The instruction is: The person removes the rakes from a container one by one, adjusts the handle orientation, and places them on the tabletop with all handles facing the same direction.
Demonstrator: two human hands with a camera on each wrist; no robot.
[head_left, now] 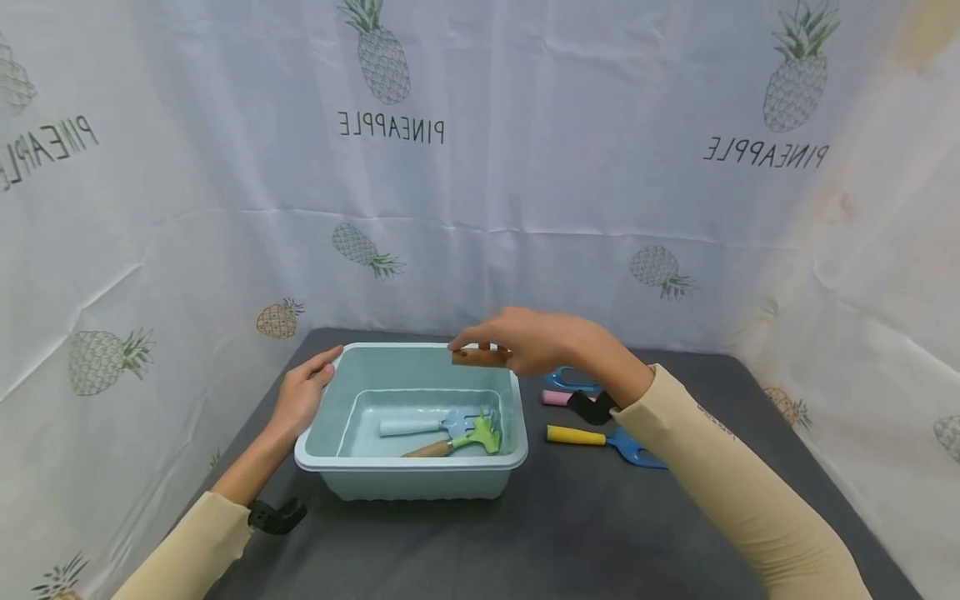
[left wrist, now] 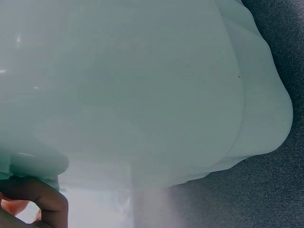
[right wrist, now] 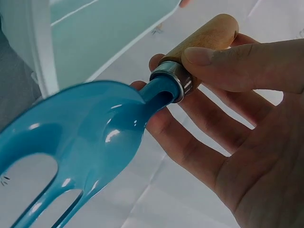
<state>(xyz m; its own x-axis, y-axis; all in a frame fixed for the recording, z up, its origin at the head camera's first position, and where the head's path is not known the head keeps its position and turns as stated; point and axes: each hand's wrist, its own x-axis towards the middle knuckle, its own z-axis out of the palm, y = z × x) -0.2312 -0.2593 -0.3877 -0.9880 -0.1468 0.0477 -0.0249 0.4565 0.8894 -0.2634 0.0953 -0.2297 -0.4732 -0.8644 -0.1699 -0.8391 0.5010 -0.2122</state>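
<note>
Nearest are two beige sleeves (head_left: 750, 492); then the tabletop (head_left: 600, 533) and one basin (head_left: 412, 463), left rim gripped by the left hand (head_left: 303, 396). At its far right corner, the right hand (head_left: 540, 342) has fingers closed around one blue fork (right wrist: 95, 123), handle running left-right. Inside it: two tools (head_left: 411, 427); rightward: one yellow-handled tool (head_left: 576, 435), one pink handle (head_left: 555, 398), one blue piece (head_left: 573, 386).
</note>
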